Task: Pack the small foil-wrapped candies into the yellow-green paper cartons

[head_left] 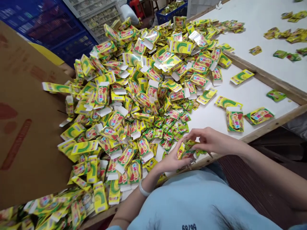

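Note:
My left hand point(173, 159) is wrapped round a small yellow and green box point(181, 151) close to the table's front edge. My right hand point(205, 140) is at the box's right side, its fingers bent and closed on a small green packet point(190, 144) at the box's end. Just beyond my hands lie small green packets point(167, 135) in a loose group. A large heap of yellow boxes point(144, 99), many with white flaps standing open, spreads behind and to the left of them.
A large brown carton point(31, 127) stands at the left. Wooden strips point(275, 84) edge the white table point(208, 118). Several packets point(296, 35) lie at the far right. Blue crates point(48, 25) and white crates point(103, 24) stand behind. Part of another person's arm point(67, 68) shows behind the carton.

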The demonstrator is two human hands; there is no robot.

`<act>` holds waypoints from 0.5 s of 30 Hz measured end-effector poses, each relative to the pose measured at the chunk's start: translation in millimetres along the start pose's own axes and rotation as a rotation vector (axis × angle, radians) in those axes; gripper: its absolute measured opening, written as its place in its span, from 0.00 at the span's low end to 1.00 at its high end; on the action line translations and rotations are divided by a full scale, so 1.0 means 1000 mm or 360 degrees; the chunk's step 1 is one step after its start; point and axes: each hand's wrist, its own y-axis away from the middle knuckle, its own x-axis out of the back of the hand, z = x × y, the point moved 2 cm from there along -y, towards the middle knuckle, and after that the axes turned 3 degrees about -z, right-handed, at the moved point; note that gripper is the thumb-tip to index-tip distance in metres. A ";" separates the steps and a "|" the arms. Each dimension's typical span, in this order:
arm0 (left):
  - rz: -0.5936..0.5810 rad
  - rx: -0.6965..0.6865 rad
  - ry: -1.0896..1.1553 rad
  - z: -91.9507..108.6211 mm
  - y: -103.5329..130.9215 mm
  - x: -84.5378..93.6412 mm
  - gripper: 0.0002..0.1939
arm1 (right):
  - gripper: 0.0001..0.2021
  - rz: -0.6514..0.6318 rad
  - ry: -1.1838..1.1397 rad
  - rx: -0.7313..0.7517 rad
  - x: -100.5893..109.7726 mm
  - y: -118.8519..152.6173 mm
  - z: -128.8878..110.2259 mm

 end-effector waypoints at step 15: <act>0.0694 0.0098 -0.1110 -0.029 0.038 0.033 0.28 | 0.18 0.1042 -0.0335 -0.0209 0.032 0.038 0.064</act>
